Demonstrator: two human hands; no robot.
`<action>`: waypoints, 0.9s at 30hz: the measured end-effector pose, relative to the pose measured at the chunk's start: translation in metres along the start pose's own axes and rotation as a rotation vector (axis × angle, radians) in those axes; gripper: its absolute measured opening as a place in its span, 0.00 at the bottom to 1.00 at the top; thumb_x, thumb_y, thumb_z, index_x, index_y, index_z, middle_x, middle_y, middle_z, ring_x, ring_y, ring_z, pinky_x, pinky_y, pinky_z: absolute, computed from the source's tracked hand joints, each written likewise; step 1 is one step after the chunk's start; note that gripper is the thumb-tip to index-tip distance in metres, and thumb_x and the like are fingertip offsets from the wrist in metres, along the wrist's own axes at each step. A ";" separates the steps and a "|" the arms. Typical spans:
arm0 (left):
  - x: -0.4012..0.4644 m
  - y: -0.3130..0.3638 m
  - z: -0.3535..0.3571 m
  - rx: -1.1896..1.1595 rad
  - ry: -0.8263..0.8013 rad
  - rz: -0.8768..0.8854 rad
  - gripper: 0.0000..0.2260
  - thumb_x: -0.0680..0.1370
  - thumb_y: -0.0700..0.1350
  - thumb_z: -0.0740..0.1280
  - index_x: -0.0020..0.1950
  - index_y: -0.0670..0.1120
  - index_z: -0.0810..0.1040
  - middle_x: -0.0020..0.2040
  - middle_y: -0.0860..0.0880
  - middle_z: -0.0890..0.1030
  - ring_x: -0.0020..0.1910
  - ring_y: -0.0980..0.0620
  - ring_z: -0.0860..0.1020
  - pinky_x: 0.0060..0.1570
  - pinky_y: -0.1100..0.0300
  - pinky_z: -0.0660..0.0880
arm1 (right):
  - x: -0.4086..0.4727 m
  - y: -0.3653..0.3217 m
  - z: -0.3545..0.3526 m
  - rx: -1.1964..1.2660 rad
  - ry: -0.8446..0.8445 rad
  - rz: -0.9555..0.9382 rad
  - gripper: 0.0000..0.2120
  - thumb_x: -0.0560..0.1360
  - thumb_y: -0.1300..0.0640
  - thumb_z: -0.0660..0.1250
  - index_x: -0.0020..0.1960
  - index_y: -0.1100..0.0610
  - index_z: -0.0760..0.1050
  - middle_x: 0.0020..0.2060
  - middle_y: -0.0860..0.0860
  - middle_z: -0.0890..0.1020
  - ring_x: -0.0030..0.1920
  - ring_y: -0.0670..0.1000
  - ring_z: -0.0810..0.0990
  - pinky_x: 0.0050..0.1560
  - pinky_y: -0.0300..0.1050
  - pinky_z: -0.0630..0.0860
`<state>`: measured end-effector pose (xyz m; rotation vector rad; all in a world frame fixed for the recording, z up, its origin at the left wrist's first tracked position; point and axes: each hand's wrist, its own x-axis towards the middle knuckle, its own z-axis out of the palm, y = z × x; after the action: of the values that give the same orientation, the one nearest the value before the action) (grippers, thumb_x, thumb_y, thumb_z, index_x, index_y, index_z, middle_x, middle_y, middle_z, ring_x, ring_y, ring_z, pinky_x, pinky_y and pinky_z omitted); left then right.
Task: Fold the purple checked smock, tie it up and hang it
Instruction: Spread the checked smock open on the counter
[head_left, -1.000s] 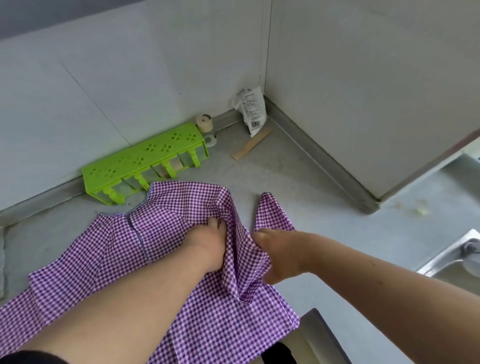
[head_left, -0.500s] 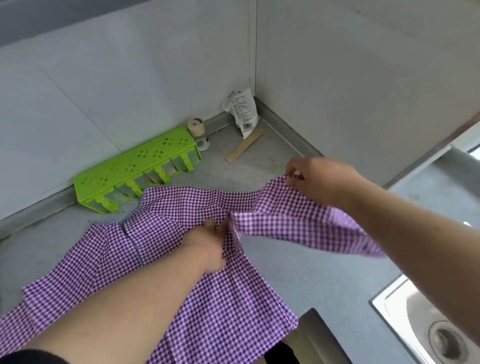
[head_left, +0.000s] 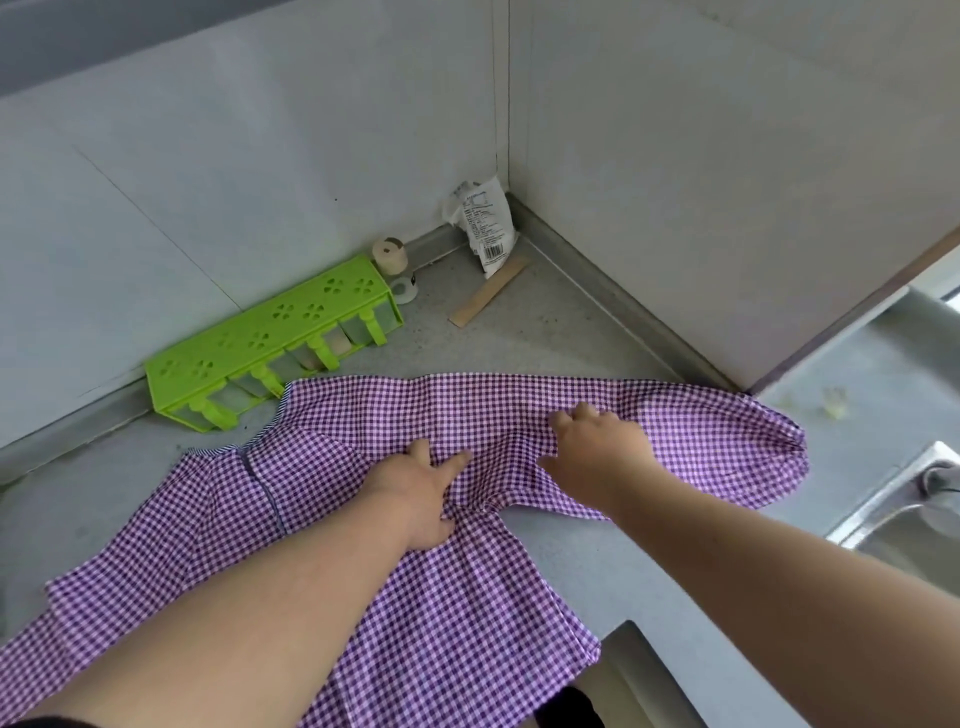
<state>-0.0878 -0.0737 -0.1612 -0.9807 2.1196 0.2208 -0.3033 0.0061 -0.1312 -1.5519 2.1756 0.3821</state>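
The purple checked smock (head_left: 467, 613) lies spread on the grey counter (head_left: 597, 561), its neckline to the left and one sleeve stretched out flat to the right toward the sink. My left hand (head_left: 423, 491) presses flat on the cloth where the sleeve meets the body, fingers pointing right. My right hand (head_left: 597, 452) rests on the sleeve just right of it, fingers bent and touching the fabric. The sleeve's open cuff (head_left: 779, 457) lies near the sink rim.
A green plastic rack (head_left: 270, 338) lies against the back wall. A small roll (head_left: 389, 254), a white packet (head_left: 483, 228) and a wooden stick (head_left: 488, 293) sit in the corner. A steel sink (head_left: 904, 514) is at the right; the counter edge runs along the bottom.
My right hand pulled the sleeve out to the right, laid it flat on the counter and came back to press on it. My left hand stayed pressing at the sleeve's base.
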 end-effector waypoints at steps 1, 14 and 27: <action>-0.002 0.000 -0.001 0.006 0.007 0.003 0.45 0.77 0.69 0.64 0.84 0.65 0.37 0.81 0.39 0.56 0.67 0.39 0.76 0.62 0.46 0.79 | -0.001 -0.003 0.010 0.037 -0.051 0.026 0.36 0.80 0.32 0.60 0.80 0.51 0.60 0.77 0.57 0.66 0.73 0.63 0.70 0.66 0.63 0.75; -0.018 -0.013 0.028 -0.042 0.021 -0.014 0.54 0.74 0.74 0.67 0.84 0.58 0.33 0.87 0.44 0.40 0.83 0.34 0.54 0.80 0.40 0.61 | 0.041 0.030 -0.004 -0.076 -0.192 0.024 0.60 0.72 0.35 0.75 0.84 0.49 0.36 0.83 0.55 0.37 0.83 0.63 0.42 0.80 0.69 0.50; -0.059 -0.070 0.080 -0.174 0.196 -0.037 0.48 0.77 0.70 0.66 0.86 0.50 0.46 0.87 0.49 0.43 0.85 0.45 0.51 0.82 0.43 0.55 | 0.009 -0.079 0.030 -0.189 -0.205 -0.291 0.62 0.68 0.24 0.70 0.84 0.45 0.34 0.82 0.57 0.32 0.83 0.63 0.38 0.80 0.69 0.53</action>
<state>0.0326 -0.0525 -0.1630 -1.1842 2.2864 0.3052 -0.2260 -0.0136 -0.1589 -1.8124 1.7698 0.6341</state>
